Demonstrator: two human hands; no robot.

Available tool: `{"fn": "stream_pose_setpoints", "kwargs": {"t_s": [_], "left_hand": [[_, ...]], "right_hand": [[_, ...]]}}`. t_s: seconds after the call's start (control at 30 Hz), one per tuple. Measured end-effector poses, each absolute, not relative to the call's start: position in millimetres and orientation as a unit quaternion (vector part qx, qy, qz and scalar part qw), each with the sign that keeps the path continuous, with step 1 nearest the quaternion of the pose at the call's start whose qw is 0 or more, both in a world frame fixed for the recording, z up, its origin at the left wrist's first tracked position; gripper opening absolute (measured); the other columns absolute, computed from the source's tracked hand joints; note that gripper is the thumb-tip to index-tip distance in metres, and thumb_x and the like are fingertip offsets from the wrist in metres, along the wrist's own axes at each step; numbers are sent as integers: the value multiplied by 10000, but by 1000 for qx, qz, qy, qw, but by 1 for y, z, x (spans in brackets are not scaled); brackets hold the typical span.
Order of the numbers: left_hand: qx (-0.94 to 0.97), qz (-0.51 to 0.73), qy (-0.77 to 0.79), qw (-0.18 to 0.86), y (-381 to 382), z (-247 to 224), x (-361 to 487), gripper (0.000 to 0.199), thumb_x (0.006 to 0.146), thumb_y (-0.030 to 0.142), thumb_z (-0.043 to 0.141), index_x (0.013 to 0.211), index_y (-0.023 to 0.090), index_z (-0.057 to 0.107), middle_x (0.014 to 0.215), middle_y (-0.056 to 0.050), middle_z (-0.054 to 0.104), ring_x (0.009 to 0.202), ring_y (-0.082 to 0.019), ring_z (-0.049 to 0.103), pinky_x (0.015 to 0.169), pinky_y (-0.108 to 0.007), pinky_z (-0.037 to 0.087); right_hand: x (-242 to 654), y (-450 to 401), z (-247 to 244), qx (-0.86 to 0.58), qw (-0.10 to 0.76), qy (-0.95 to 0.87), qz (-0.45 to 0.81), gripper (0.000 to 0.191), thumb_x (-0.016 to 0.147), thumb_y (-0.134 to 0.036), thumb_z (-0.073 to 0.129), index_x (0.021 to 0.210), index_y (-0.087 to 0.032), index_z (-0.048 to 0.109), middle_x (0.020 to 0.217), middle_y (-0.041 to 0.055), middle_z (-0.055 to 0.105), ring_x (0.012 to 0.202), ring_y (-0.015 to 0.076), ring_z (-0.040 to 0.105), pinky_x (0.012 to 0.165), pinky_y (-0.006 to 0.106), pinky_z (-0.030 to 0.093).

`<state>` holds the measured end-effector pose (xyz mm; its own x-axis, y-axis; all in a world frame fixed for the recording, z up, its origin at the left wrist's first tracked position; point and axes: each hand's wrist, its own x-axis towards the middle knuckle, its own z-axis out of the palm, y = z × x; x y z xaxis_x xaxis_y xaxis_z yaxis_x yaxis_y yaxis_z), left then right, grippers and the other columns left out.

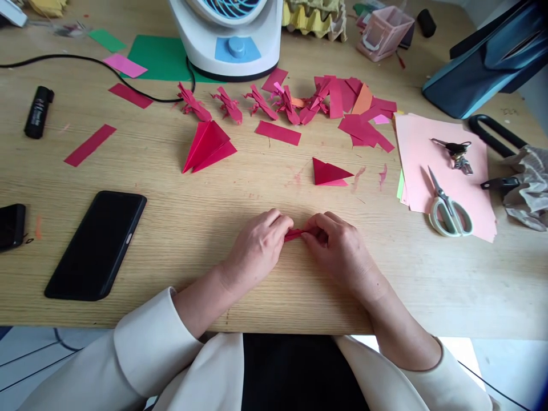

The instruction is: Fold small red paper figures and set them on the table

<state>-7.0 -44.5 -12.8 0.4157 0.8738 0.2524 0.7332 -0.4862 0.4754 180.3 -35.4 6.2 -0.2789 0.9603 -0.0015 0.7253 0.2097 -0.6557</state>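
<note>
Between my two hands is a small folded strip of red paper point(293, 234), close above the wooden table. My left hand point(263, 240) pinches its left end, and my right hand point(336, 242) pinches the right end; the fingers hide most of it. Just beyond my hands lie a folded red paper piece point(330, 173) on the right and a larger pleated red paper piece point(208, 147) on the left. Farther back, several small folded red paper figures point(229, 105) stand in a row, with a red paper rectangle point(278, 133) in front of them.
A white fan point(226, 51) stands at the back. Loose red paper pieces point(363, 128) lie right of the figures. Scissors point(449, 211) and binder clips point(458, 154) rest on pink paper sheets point(422, 148). A phone point(97, 245) and a black marker-like cylinder point(37, 112) are on the left.
</note>
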Motion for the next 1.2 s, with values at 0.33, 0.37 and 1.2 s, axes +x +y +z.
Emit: {"fn": "stream_pose_setpoints", "kwargs": {"t_s": [0.33,0.37,1.2], "left_hand": [[833,256,466,151,-48,-15,-11,143,966,116,502,878,165,604,898,-36,604,818,-165,575,749,-304,479],[833,259,465,148,-48,-15,-11,149,966,120,505,867,166,607,889,-36,600,824,-170,568,751,-308,478],[935,112,335,-19,-62,-10,-38,376,934,65,459,1288,90,584,1221,-124,644,979,-233,546,859,-376,505]], "right_hand": [[185,-34,7,-571,220,-729,306,85,812,-120,629,779,-188,591,763,-5,633,672,122,555,645,248,406],[185,-34,8,-572,218,-727,311,82,812,-123,628,771,-187,598,756,-5,635,666,121,554,645,248,406],[174,5,37,-547,-33,-776,313,160,771,-184,611,614,-206,598,600,-12,604,554,121,475,540,264,321]]}}
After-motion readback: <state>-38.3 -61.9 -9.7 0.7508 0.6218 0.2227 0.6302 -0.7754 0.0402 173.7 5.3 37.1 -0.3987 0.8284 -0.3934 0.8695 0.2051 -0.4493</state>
